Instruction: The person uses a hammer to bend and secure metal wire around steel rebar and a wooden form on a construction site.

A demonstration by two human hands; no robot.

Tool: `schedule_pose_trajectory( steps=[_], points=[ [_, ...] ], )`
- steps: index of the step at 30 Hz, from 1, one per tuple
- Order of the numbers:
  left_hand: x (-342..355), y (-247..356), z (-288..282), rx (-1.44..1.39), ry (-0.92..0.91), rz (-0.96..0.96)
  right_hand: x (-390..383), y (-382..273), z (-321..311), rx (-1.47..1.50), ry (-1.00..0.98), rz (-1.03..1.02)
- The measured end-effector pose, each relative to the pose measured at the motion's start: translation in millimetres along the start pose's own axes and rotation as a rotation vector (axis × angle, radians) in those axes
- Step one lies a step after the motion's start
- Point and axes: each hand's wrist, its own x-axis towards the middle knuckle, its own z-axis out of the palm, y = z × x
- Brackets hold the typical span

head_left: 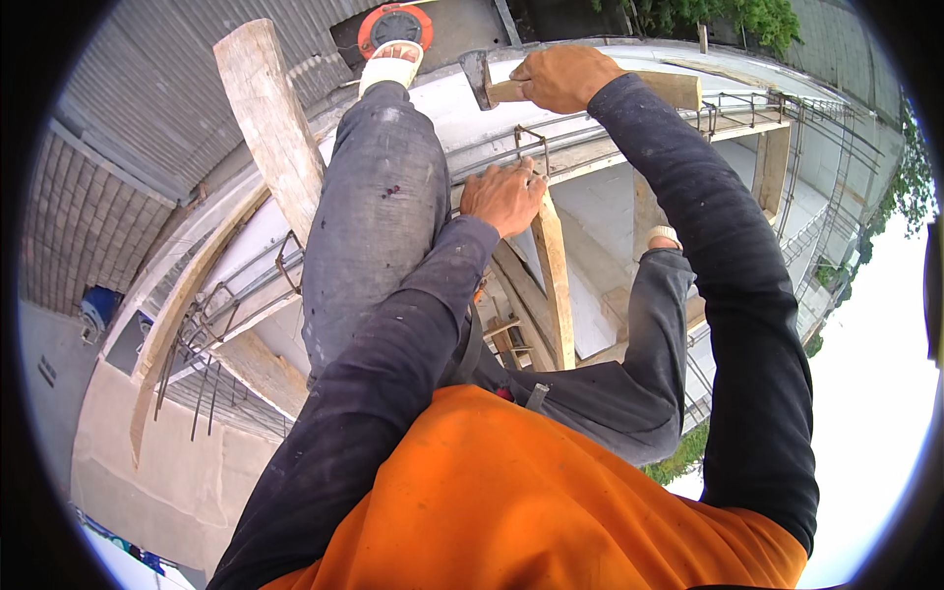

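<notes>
My right hand (pixel 565 79) is closed round the wooden handle (pixel 674 89) of a hammer. The hammer's flat metal head (pixel 477 79) points left, above and beyond my other hand. My left hand (pixel 503 197) rests on the edge of a timber formwork beam (pixel 585 157), its fingers bent and drawn together near the fingertips. Whatever those fingers hold is too small to make out. Right beside that hand, the upper end of a wooden strut (pixel 553 280) meets the beam and slopes down toward my lap. Thin steel bars stick up just past my fingers.
My left foot (pixel 393 64) stands forward by an orange-rimmed round object (pixel 395 29); my right foot (pixel 664 236) is lower, among timbers. A wide plank (pixel 270 108) juts up at left. Rebar cages (pixel 836 167) run along the right. Corrugated roofing (pixel 197 79) lies below.
</notes>
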Motion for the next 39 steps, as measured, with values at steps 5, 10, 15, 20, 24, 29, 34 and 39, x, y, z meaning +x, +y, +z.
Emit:
schedule_pose_trajectory(
  steps=[5,10,15,20,24,29,34,39],
  points=[
    [-5,10,-13,0.056,-0.063,-0.058,0,-21,7,-0.264,-0.255,0.004],
    [0,0,3,0.026,-0.037,-0.044,5,-9,3,-0.039,-0.031,-0.018],
    [-5,9,-9,0.032,-0.069,-0.086,-1,-2,-7,-0.052,-0.180,0.024],
    [-5,11,-12,0.028,-0.075,-0.083,-5,-14,-1,-0.143,-0.274,0.085],
    [1,-2,4,0.015,-0.029,-0.023,-1,-5,2,-0.106,-0.106,0.045],
    [-6,8,-8,0.037,-0.045,-0.070,-5,-22,4,-0.228,-0.222,0.042],
    [-3,6,-6,0.032,-0.045,-0.063,2,-15,0,-0.135,-0.126,0.051],
    [-6,10,-11,0.058,-0.054,-0.074,-5,-29,2,-0.246,-0.224,0.046]
  ],
)
